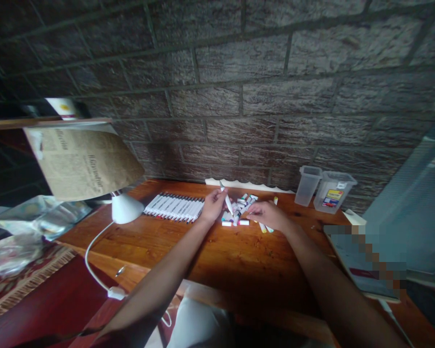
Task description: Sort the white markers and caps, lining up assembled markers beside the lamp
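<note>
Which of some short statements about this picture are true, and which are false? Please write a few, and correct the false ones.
The left hand holds a white marker. True.
The row of markers lies to the right of the right hand. False: it lies to the left of both hands.
Two clear plastic containers stand by the brick wall. True.
The white lamp is to the right of the hands. False: it is to their left.

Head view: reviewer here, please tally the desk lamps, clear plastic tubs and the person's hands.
Desk lamp: 1
Clear plastic tubs (narrow tub, labelled tub): 2
Hands (left hand, right hand): 2
Total: 5
</note>
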Demonstrator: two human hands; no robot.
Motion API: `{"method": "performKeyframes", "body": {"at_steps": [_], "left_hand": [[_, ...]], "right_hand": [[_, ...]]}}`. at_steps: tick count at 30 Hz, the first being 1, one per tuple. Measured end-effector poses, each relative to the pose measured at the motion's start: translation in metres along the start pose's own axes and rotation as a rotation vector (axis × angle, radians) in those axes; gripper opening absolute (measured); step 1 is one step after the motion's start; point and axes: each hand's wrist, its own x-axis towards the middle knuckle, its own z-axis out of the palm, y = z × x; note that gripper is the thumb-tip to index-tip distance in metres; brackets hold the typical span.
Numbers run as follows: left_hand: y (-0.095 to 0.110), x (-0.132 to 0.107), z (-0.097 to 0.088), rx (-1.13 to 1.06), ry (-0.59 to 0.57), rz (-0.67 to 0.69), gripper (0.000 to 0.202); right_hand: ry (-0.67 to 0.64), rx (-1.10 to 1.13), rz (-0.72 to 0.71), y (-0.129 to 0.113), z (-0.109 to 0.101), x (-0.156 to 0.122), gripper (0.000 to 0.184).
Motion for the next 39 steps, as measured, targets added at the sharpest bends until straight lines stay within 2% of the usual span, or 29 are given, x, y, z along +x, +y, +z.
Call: {"method": "performKeyframes", "body": {"at_steps": [3,14,26,28,33,39], "left_hand": [[0.001,-0.001,0.0,0.0,0.0,0.002,0.047],[0.0,0.0,0.001,0.003,-0.023,0.012,0.048],[-0.001,-0.001,0.002,0.002,-0.024,-0.022,0.048],[-0.001,-0.001,0.001,-0.001,-0.022,-0.022,0.048],[-0.002,0.0,0.0,-0.006,-0.028,-0.013,0.046],[-0.001,-0.002,0.001,-0.005,-0.06,-0.02,0.046]], "right_hand": [[0.044,-0.04,-0.029,0.002,0.003,0.001,0.016],[0.027,-0.102,-0.039,-0.012,0.011,0.002,0.014],[0.045,-0.076,-0.056,-0.006,0.016,0.003,0.014],[0.063,-0.035,-0.061,-0.008,0.017,0.003,0.018],[0.014,0.211,-0.047,-0.015,0.022,0.002,0.042],[0.034,0.293,-0.026,-0.019,0.029,0.004,0.033]]}}
